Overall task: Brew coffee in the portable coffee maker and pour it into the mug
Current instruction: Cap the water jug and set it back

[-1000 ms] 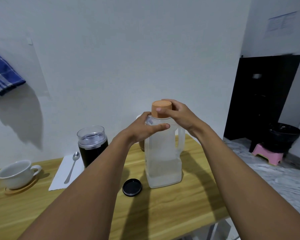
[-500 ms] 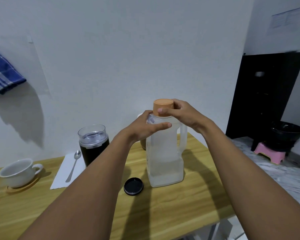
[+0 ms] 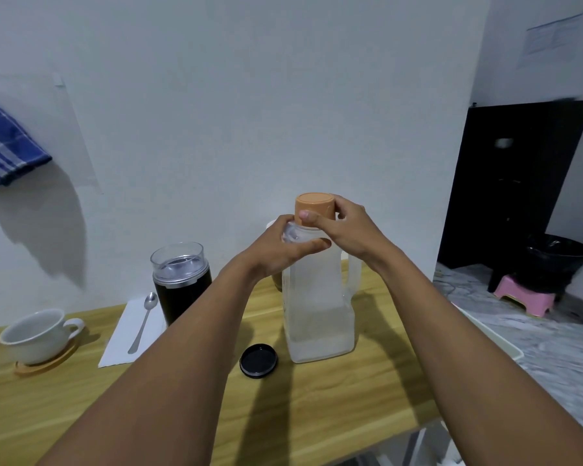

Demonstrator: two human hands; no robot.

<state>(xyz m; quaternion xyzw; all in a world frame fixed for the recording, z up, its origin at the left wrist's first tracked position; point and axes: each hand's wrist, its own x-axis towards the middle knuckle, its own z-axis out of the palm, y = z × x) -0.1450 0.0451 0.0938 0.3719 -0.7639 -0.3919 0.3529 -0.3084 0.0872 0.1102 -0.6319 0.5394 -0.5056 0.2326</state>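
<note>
Two hands meet at the top of a jug (image 3: 320,314), which stands upright near the middle of the table (image 3: 317,415), long axis vertical, handle on its right side. The left hand (image 3: 283,247) has its grip wrapped round the jug's shoulder, just below the neck. The right hand (image 3: 347,227) has its grip clamped on the orange cap (image 3: 314,206), thumb in front and fingers curled behind; the cap sits on the neck, flat top up. The jug is translucent, squarish and frosted, paler toward the base. Left of it stands the coffee maker (image 3: 181,284), a black upright cylinder with a clear top. A black round lid (image 3: 258,360) lies flat just beside the jug's base. At far left the white mug (image 3: 36,336) sits on a wooden coaster (image 3: 48,364), handle pointing right. Between mug and coffee maker a spoon (image 3: 144,321) lies on a white napkin (image 3: 128,331), bowl toward the wall.
</note>
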